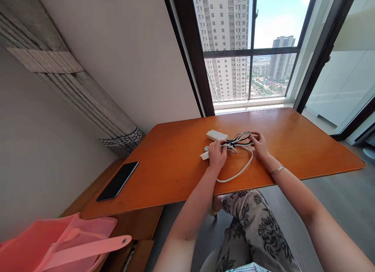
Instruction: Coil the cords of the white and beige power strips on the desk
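Two hands share the cable bundle (234,142), which lies between their grips: the left hand (217,156) is closed on it, the right hand (260,144) pinches its loops. Perhaps sorting is in hand; next seems to need a steady left grip, a gentle right.

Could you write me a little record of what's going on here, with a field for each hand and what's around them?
Left hand: holding part of a bundle of white and black cords
Right hand: fingertips at the loops on the bundle's other side
Beside the left hand: a white block and a smaller white piece
Surface: orange-brown wooden table
Also on table: flat black-screened device
Below table's left end: pink container
Beyond table: window, tall buildings outside
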`<state>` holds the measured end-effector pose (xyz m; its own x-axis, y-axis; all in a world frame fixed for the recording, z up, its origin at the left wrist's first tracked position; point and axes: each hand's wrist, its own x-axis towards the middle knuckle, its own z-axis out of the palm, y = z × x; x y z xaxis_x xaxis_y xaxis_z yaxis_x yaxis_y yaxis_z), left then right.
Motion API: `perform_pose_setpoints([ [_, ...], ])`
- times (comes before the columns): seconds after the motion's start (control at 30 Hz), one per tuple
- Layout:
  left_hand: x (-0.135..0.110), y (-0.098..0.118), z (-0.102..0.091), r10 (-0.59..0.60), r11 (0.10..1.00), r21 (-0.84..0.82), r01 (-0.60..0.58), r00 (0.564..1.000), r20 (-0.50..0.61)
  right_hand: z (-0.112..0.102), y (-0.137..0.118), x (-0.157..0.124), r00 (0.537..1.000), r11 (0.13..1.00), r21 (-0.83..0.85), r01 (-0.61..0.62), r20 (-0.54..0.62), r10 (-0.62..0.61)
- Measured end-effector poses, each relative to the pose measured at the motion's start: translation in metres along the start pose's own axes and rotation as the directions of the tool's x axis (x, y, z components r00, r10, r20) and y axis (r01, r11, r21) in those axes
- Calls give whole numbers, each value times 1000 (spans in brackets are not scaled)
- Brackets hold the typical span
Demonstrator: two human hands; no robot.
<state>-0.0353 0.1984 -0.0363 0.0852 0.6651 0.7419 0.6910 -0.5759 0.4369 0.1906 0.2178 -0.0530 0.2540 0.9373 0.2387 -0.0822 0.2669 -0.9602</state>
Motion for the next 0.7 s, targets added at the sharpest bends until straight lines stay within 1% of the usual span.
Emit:
perform_pose_setpoints([
  [0.07, 1, 2, -2, 71, 997, -10, -71, 996, 49, -1, 1, 1, 999, 998, -56, 36, 7, -36],
  [0.13, 0, 8, -3, 195, 981, -33, -192, 970, 144, -1, 1, 1, 998, 996, -70, 57, -5, -57],
  [0.17, 0, 12, -4, 264, 964, -56, -258, 943, 201, -1, 1, 2, 997, 995, -70, 68, -16, -69],
  [0.23, -1, 20, -5, 386, 923, -125, -365, 870, 308, 0, 0, 1, 995, 994, -62, 91, -39, -94],
  [0.3, -2, 26, -6, 462, 887, -201, -416, 803, 376, 1, -1, 0, 992, 992, -54, 115, -43, -118],
  [0.33, -2, 28, -7, 473, 881, -221, -418, 791, 389, 1, -2, -1, 991, 991, -53, 126, -38, -128],
  [0.37, -2, 29, -7, 458, 889, -217, -403, 800, 387, 1, -3, -2, 990, 989, -53, 136, -30, -138],
  [0.4, -1, 28, -7, 417, 909, -188, -372, 830, 371, 2, -4, -3, 989, 988, -53, 146, -23, -148],
  [0.47, 0, 25, -6, 283, 959, -84, -271, 905, 318, 3, -7, -6, 986, 985, -47, 167, -15, -168],
  [0.5, 1, 23, -6, 213, 976, -32, -213, 930, 300, 3, -8, -7, 984, 983, -40, 178, -12, -179],
  [0.53, 1, 21, -5, 153, 987, 8, -163, 941, 301, 3, -10, -8, 982, 981, -30, 190, -6, -190],
  [0.57, 2, 19, -4, 109, 992, 31, -126, 941, 322, 2, -11, -9, 980, 980, -17, 199, 7, -199],
  [0.6, 2, 18, -4, 78, 994, 42, -100, 931, 357, 2, -13, -10, 979, 979, -1, 202, 24, -202],
  [0.7, 2, 19, -5, 35, 998, 37, -59, 886, 463, -2, -17, -11, 983, 985, 42, 164, 77, -167],
])
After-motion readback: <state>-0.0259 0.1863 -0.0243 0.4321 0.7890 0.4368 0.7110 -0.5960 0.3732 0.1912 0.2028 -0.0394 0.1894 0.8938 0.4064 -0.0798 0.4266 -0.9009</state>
